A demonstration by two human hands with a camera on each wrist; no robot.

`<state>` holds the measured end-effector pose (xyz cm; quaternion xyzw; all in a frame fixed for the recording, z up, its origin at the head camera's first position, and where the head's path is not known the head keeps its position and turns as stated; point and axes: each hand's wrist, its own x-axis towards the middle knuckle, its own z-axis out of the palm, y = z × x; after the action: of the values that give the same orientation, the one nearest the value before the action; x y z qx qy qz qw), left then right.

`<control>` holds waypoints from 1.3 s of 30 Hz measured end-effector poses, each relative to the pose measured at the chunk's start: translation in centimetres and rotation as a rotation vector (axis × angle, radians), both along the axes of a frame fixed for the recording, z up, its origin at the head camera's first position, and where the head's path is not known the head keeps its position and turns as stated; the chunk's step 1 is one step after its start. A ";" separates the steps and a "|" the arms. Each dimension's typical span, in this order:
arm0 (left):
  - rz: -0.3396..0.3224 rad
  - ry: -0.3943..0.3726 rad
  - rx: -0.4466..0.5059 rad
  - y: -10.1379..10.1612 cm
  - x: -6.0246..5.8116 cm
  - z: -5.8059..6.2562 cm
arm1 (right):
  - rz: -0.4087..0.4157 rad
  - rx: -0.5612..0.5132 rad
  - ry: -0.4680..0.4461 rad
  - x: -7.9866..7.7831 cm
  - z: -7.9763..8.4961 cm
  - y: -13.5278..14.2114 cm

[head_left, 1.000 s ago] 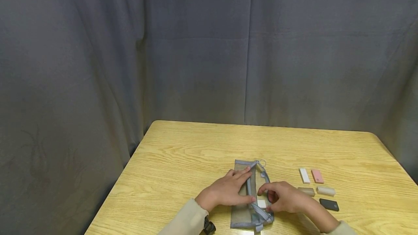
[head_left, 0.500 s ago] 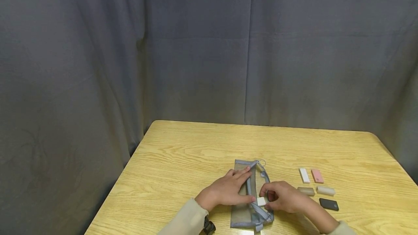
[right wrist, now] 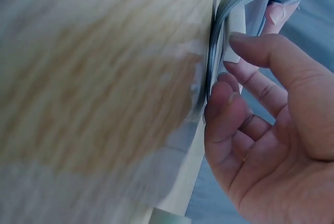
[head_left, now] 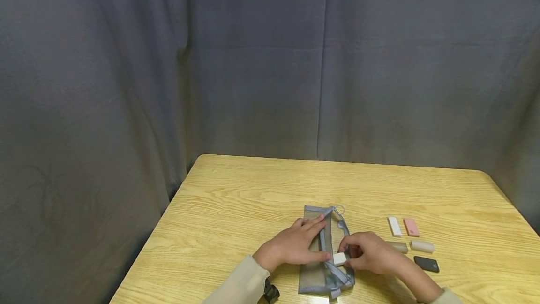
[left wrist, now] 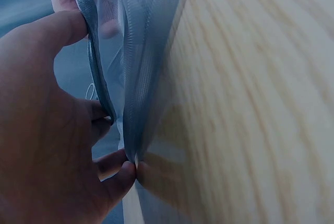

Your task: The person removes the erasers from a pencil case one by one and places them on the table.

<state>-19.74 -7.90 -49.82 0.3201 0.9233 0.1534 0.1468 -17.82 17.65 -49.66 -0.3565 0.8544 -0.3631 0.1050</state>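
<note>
In the head view a grey-blue mesh zip pouch (head_left: 312, 276) lies on the table with its zip side parted. My left hand (head_left: 292, 244) rests across it, fingers extended; in the left wrist view the thumb and fingertips touch the upright zip edge (left wrist: 94, 41) and the mesh. Inside the opening is a white block like an eraser (head_left: 339, 259). My right hand (head_left: 371, 253) pinches its end; in the right wrist view the thumb and a finger are on the white block (right wrist: 237, 31). The block's far end is hidden by the pouch.
Right of the pouch lie a white block (head_left: 394, 226), a pink block (head_left: 411, 227), a brown block (head_left: 398, 247) partly behind the right hand, a beige block (head_left: 422, 246) and a black block (head_left: 426, 264). A grey curtain (head_left: 257, 60) hangs behind the wooden table (head_left: 236, 201).
My right fingers have closed on the white block and shifted it slightly away from me within the pouch opening. The left hand and the pouch have stayed in place.
</note>
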 end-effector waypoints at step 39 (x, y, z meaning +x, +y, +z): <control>-0.006 -0.003 -0.004 0.1 0.2 0.5 | -0.098 -0.008 0.074 -0.2 2.6 4.7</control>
<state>-19.53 -7.80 -49.32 0.3226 0.9223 0.1516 0.1492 -18.06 22.38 -47.08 -0.3276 0.8728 -0.3578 0.0541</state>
